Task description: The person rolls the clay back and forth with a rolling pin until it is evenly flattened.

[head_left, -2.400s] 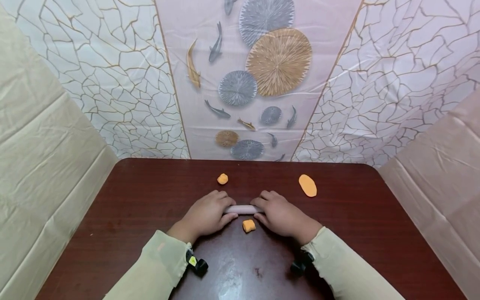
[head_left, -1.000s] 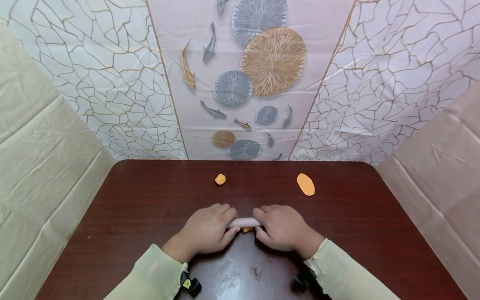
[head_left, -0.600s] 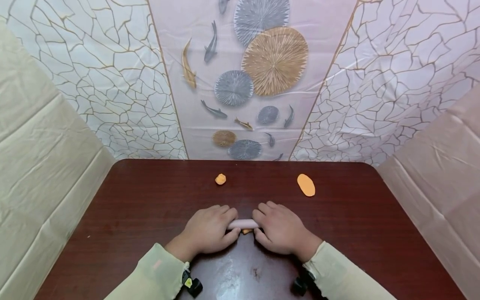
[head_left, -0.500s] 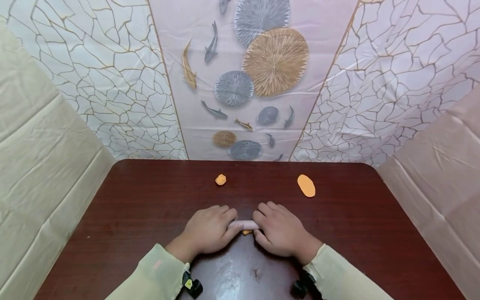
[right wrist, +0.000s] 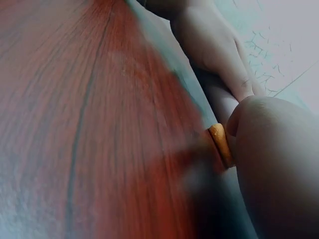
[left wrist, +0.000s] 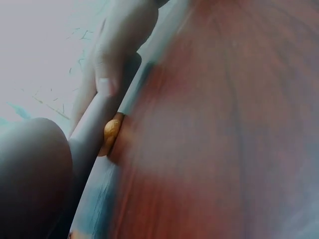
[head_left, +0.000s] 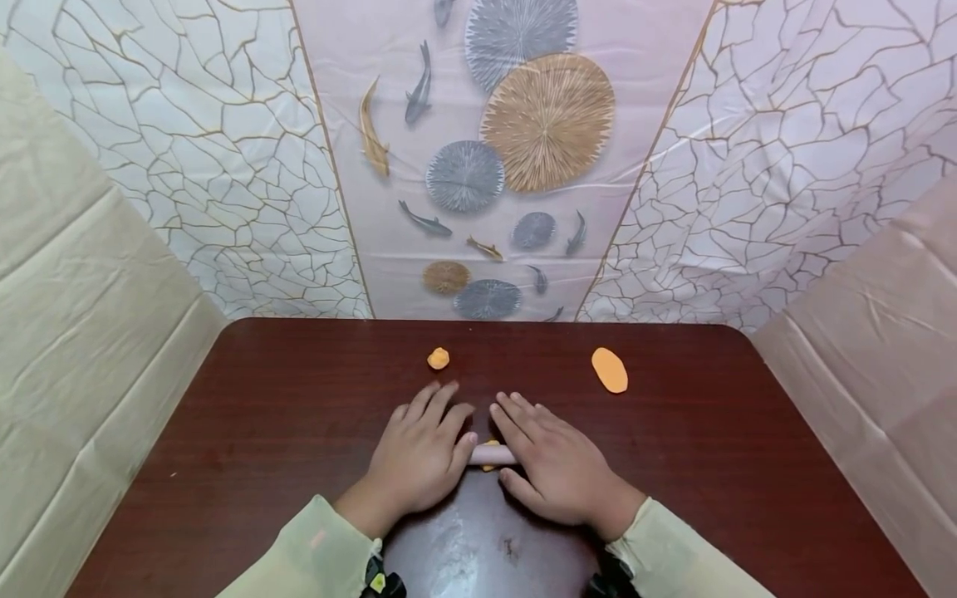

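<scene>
A pale pink rolling pin [head_left: 491, 454] lies crosswise between the two hands, on top of an orange lump of dough [head_left: 489, 468]. In the head view the dough shows as slivers at the pin's far and near edges. My left hand [head_left: 420, 453] rests on the pin's left part with its fingers stretched forward and spread. On the right part lies my right hand [head_left: 561, 465], fingers straight, palm over the pin. Both palms hide the pin's ends. From the left wrist view, the dough [left wrist: 112, 130] bulges under the pin; in the right wrist view it [right wrist: 221, 144] looks thick.
A small orange dough ball [head_left: 438, 359] sits near the back of the dark red wooden table [head_left: 299, 374]. A flat orange oval of dough [head_left: 610, 370] lies at the back right. Patterned cloth hangs behind the table, with beige cloth at both sides.
Both hands came toward the body, bringing the pin from behind the dough onto it. Their fingers, earlier curled round the pin, have straightened forward. Dough now shows at the pin's far edge too.
</scene>
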Available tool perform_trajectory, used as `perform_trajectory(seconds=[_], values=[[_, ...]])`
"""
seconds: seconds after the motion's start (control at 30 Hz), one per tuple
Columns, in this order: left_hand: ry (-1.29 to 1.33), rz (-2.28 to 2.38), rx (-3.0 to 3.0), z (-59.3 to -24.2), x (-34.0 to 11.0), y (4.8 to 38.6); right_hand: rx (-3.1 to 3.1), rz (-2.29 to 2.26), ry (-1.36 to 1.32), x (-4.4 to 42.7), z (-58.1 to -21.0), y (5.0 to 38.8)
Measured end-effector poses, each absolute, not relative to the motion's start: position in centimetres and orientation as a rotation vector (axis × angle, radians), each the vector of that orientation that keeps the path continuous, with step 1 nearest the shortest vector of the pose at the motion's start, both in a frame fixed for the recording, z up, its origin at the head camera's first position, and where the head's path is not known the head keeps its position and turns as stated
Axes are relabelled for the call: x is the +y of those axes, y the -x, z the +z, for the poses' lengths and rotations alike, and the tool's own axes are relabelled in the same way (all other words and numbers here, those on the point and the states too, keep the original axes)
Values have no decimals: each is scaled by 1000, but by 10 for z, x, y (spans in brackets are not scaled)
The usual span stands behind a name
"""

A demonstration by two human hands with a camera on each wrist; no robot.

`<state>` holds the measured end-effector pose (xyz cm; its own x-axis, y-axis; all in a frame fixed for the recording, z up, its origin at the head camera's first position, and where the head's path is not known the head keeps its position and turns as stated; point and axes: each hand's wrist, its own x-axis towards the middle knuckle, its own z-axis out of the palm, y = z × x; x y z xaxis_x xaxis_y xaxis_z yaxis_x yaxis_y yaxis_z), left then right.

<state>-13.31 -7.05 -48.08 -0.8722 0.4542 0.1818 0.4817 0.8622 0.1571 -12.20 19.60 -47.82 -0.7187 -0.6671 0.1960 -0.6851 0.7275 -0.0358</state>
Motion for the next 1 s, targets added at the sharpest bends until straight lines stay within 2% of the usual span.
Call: perform_trajectory(seconds=[0.43,1.0], values=[[699,-242,-2964,-484,-68,134,-2842,160,-945,187,-474,121],[622,-314,-3027,-481,-65,153,-3050,329,-778,180,-469,143]])
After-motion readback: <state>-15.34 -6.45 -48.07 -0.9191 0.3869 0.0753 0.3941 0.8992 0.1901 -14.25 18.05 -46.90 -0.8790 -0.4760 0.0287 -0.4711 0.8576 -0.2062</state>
